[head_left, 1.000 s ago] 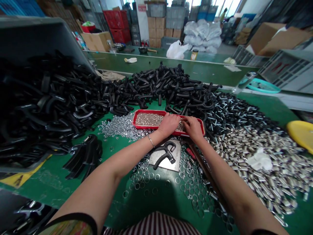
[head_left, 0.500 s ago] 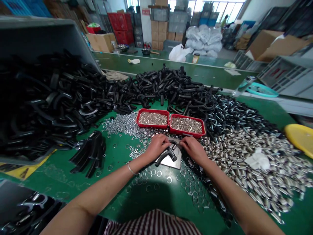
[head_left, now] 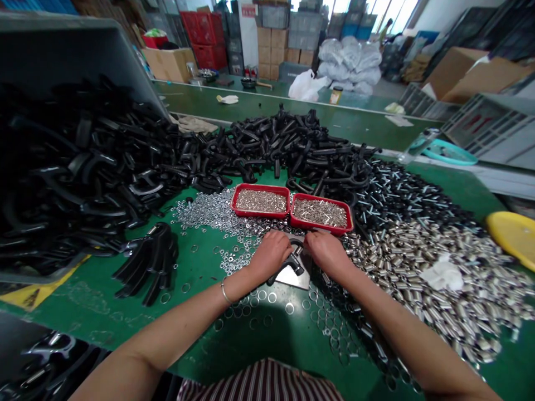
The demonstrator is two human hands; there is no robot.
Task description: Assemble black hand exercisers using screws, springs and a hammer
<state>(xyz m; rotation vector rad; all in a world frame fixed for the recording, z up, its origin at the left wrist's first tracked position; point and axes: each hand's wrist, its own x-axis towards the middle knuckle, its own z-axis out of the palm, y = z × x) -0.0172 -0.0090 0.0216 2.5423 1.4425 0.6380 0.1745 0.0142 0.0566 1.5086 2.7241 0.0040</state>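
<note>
A black curved handle-like part (head_left: 297,266) lies over a small flat metal plate (head_left: 288,278) in front of me. My left hand (head_left: 271,253) is closed on the part's left side, its fingers curled around it and partly hiding it. Just to the right, my right hand (head_left: 328,253) is closed at the far right side of the part; its fingertips are hidden, and what they pinch cannot be made out. Thin metal rings (head_left: 289,308) lie scattered on the green table in front of the plate.
Two red trays (head_left: 261,214) of small metal pieces stand beyond my hands. Black curved parts (head_left: 276,139) pile up behind and left, some in a tipped grey bin (head_left: 125,61). Small nuts (head_left: 209,210) lie left; metal cylinders (head_left: 401,267) and black-headed screws (head_left: 409,195) lie right.
My left hand has curled further over the black part and covers more of it. The right hand has shifted slightly left, closer to the part. The view has moved a little.
</note>
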